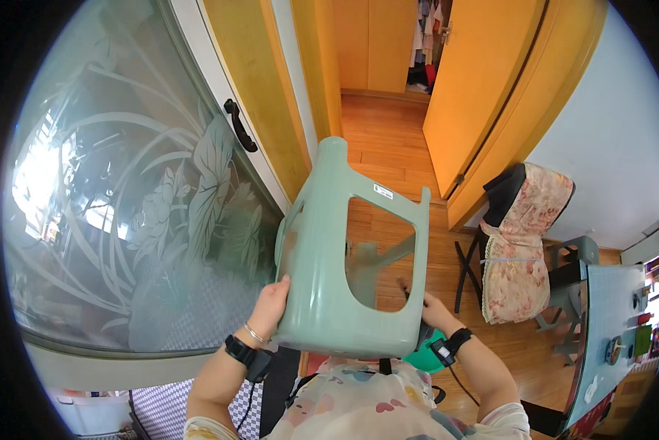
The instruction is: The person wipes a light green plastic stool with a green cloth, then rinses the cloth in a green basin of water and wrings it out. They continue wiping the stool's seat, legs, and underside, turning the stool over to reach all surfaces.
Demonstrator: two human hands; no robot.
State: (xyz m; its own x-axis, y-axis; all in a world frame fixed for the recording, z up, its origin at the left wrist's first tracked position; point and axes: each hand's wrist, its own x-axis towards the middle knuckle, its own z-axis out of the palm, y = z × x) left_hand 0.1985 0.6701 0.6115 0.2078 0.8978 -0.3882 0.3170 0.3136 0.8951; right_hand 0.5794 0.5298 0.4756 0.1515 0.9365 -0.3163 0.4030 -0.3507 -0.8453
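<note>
A pale green plastic stool (316, 297) is held up in front of my body, tipped on its side with its legs pointing away from me. A small label with printing sticks to its side. My left hand (273, 304) grips the stool's left side, thumb showing and the other fingers hidden behind the plastic. On the opposite side, my right hand (436, 314) holds the edge beside the large cut-out; its fingers are partly hidden. Each wrist wears a black strapped device with a cable. Part of a bright green object (425, 355) shows below the stool near my right wrist.
A frosted glass door (142, 192) with a black handle (240, 126) stands close on the left. Ahead, an orange wooden door (478, 82) opens onto a wood floor (387, 132). At right are a chair with floral cloth (519, 275) and a glass-topped table (604, 313) bearing several items.
</note>
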